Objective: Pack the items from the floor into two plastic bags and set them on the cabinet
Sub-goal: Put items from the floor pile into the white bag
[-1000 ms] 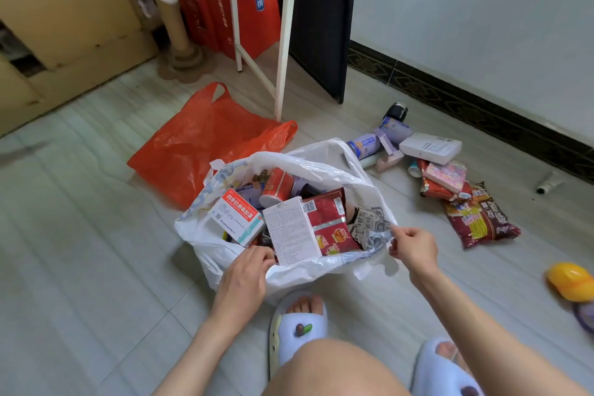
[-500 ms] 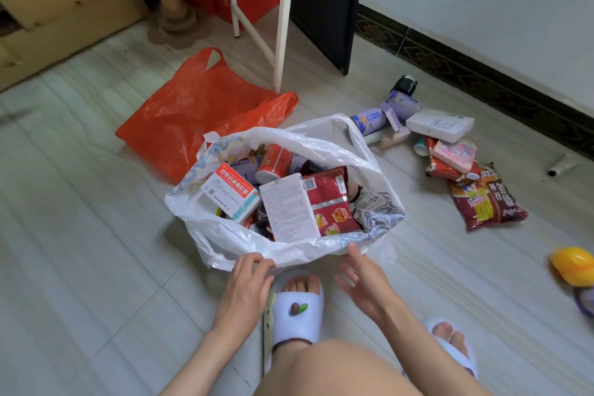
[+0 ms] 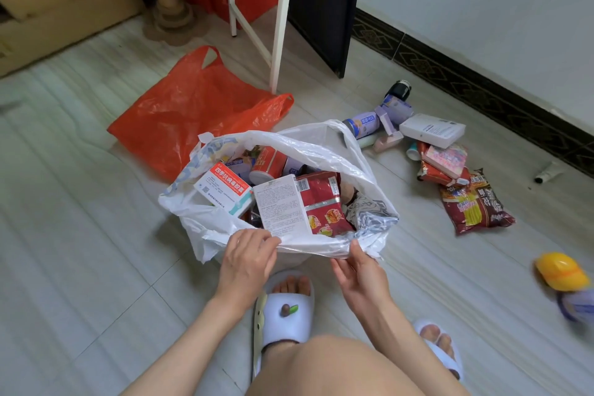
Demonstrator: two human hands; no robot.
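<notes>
A white plastic bag [image 3: 205,219] stands open on the floor, filled with boxes, a red can and snack packets. My left hand [image 3: 247,254] grips the bag's near rim. My right hand [image 3: 360,267] pinches the same rim further right, thumb on top. An orange plastic bag [image 3: 193,112] lies flat behind it. Loose items lie to the right: a white box [image 3: 432,130], bottles [image 3: 361,124], a pink box [image 3: 446,159] and a dark red snack packet [image 3: 475,206].
A white metal frame leg [image 3: 283,19] and a black panel [image 3: 324,3] stand behind the bags. A yellow toy [image 3: 561,270] lies at the right edge, a small tube [image 3: 548,172] near the baseboard. My slippered feet [image 3: 286,309] are just below the bag.
My right hand let go of the bag's right side, dropped low and now pinches the near rim. My left hand came back up onto the rim. The camera moved closer.
</notes>
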